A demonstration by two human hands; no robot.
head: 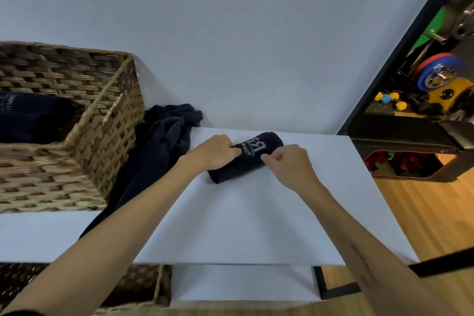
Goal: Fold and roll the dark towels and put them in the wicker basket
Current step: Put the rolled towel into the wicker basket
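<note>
A rolled dark towel [236, 172] with white lettering lies on the white table [243, 226] near its far edge. My left hand [214, 152] grips the roll's left half. My right hand [288, 161] pinches the roll's right part, fingers closed on the cloth. A crumpled dark towel [164, 136] lies loose between the table and the wicker basket [97, 141]. The basket stands at the left, and rolled dark towels [28, 115] lie inside it.
A second wicker basket [143, 287] sits on a lower shelf under the table. A plain wall runs behind the table. To the right are a wooden floor [423, 213], a black frame and gym weights [436, 77].
</note>
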